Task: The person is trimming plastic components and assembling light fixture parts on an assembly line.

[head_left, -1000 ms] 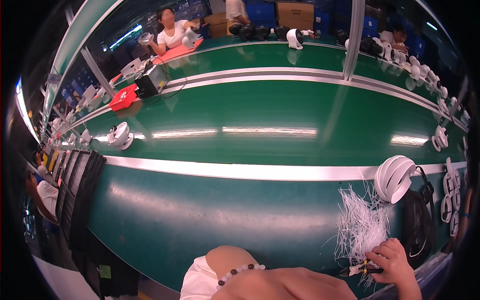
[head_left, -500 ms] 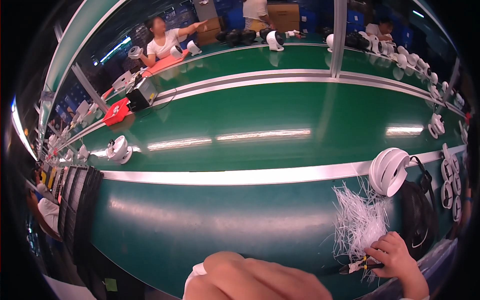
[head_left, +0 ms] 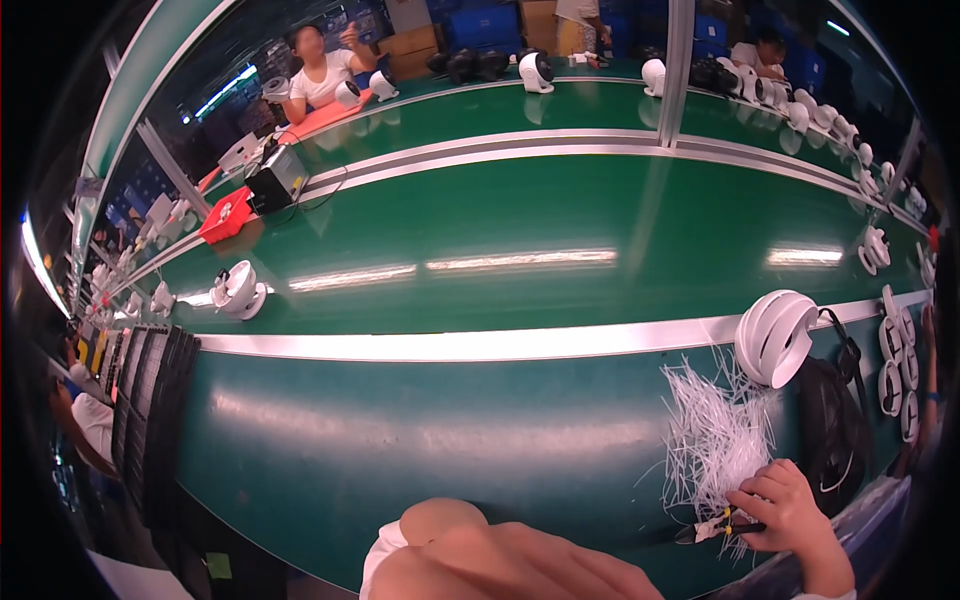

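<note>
Nearest, bottom centre: a bare arm/shoulder with a white sleeve edge (head_left: 378, 560), big and blurred. The left hand is not seen, so no telling what its fingers do.

Right hand (head_left: 790, 505) low right, just below the tie pile. Fingers (head_left: 752, 492) curled, clenched on small cutters (head_left: 718, 527) with a dark handle and yellow mark. The cutters lie level, tip pointing left, under the pile's lower edge and touching its strands.

Pile of thin white plastic ties (head_left: 715, 440): loose, messy heap on the green desk (head_left: 420, 450), strands sticking out all ways. Landmark from here on.

Right of the pile: black bag (head_left: 830, 440), close beside it. Further right of the bag, at the desk edge, a row of white ring parts (head_left: 895, 375).

Just above-right of the pile: white slatted fan grille (head_left: 775, 338), tilted, resting against the silver rail (head_left: 480, 345) that runs across the desk.

Far left of the pile: stack of black trays (head_left: 150, 420) at the desk's left end; another person's arm (head_left: 85, 425) beside them.

Beyond the rail, up-left of the pile: green belt (head_left: 550, 230) with one small white fan (head_left: 238, 290) on it. Well apart from the pile.

Further up-left: red tray (head_left: 225, 215), black box (head_left: 275, 180) with cables.

Far back: a person in a white top (head_left: 325, 70) seated, more white fans (head_left: 535, 70) lined along the far lane, and a row of them (head_left: 830, 120) curving down the right, above the pile. Blue crates (head_left: 490, 25) and cardboard boxes behind.
</note>
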The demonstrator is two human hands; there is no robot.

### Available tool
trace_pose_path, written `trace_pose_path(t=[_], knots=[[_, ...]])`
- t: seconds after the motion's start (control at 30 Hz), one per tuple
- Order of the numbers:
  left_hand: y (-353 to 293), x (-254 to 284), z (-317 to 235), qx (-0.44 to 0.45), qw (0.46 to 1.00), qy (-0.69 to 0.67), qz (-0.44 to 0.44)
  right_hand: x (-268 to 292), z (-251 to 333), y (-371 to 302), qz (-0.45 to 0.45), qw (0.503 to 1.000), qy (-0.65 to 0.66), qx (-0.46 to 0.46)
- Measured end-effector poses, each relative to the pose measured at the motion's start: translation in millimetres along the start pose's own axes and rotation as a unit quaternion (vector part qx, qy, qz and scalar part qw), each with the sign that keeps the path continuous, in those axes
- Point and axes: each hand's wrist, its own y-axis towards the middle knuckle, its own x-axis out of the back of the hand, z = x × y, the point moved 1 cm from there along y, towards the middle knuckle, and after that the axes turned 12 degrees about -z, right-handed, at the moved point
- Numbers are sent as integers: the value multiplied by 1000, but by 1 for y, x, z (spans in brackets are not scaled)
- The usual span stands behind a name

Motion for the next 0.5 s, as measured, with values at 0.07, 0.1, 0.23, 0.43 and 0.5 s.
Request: trace_pose_path(t=[0.07, 0.1, 0.23, 0.43, 0.5], knots=[[-3, -4, -2, 36, 999, -16, 25, 0, 3, 1, -3, 1000, 4, 8], [0, -3, 1, 3, 999, -38, 25, 0, 3, 1, -5, 1000, 4, 7], [1, 15, 9, 55, 989, -9, 139, 0, 2, 2, -8, 1000, 3, 9], [2, 9, 12, -31, 993, -82, 78, -1, 4, 4, -7, 1000, 5, 15], [6, 8, 15, -22, 995, -86, 44, -1, 1, 2, -10, 1000, 5, 9]])
